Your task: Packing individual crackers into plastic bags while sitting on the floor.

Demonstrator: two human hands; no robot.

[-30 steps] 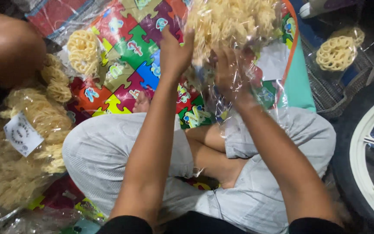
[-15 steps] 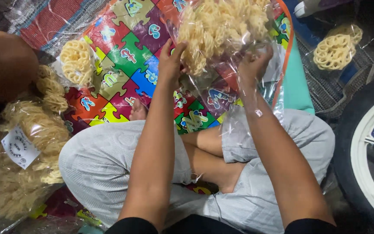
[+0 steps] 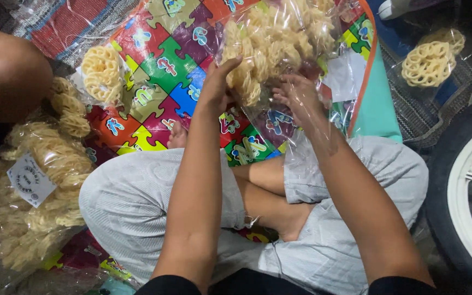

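I sit cross-legged in grey shorts on a coloured puzzle mat point(image 3: 165, 60). A clear plastic bag of pale yellow curly crackers point(image 3: 279, 38) is held up in front of me. My left hand point(image 3: 217, 82) presses flat against the bag's left side. My right hand point(image 3: 296, 98) is inside the bag's open lower end, fingers spread under the crackers, the plastic draped over my wrist.
A large filled cracker bag with a white label point(image 3: 34, 180) lies at my left knee. Loose round crackers sit on the mat point(image 3: 102, 71) and, in clear plastic, at upper right point(image 3: 430, 63). Another person's limb point(image 3: 6, 76) is at left; a wheel with a white rim point(image 3: 465, 191) at right.
The bag stayed raised while my right hand shifted lower and spread its fingers inside the plastic. My left hand moved slightly right against the bag.
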